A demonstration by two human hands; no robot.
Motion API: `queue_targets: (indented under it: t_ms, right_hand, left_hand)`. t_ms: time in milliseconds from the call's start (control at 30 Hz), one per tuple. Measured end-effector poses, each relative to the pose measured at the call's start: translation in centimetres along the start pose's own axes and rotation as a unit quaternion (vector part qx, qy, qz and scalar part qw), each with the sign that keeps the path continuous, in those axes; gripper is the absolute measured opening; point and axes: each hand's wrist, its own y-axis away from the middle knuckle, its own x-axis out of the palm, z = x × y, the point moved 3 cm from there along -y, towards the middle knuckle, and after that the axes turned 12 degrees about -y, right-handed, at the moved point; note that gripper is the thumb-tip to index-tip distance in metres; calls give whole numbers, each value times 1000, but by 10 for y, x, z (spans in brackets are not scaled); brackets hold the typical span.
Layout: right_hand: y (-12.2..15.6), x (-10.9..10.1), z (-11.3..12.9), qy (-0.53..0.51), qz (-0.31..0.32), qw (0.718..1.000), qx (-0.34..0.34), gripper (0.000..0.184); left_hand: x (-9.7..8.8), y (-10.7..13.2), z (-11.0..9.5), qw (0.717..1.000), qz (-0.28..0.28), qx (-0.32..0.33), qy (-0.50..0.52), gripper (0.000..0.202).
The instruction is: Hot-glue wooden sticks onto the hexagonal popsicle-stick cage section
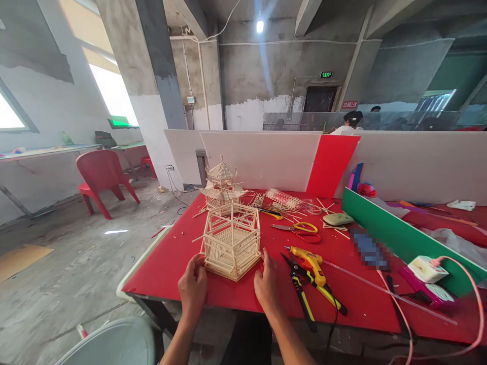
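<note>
A hexagonal open-topped frame of thin wooden sticks stands near the front edge of the red table. My left hand has its curled fingers on the frame's lower left corner. At the lower right corner, my right hand grips the frame with thumb and fingers; part of that contact is hidden. Behind it rises a tiered pagoda model of the same sticks, its lower part covered by the frame. To the right of my right hand lie black-and-yellow pliers and a yellow hot glue gun.
Scissors, a utility knife, a bag of sticks and a green case lie farther back. A green board and a power strip with cables are at right. White partitions stand behind.
</note>
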Motion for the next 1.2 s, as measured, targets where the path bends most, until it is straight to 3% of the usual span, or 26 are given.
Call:
queue_targets:
  t_ms: [400,1200]
  right_hand:
    - [1,-2,2,-11,-4,1000,-3,74]
    - [-4,-4,10,-28,-13,999,16,69]
  left_hand:
    - [-2,1,-1,999,-3,-43,-6,41]
    - [-3,-6,-3,999,12,-34,-11,38]
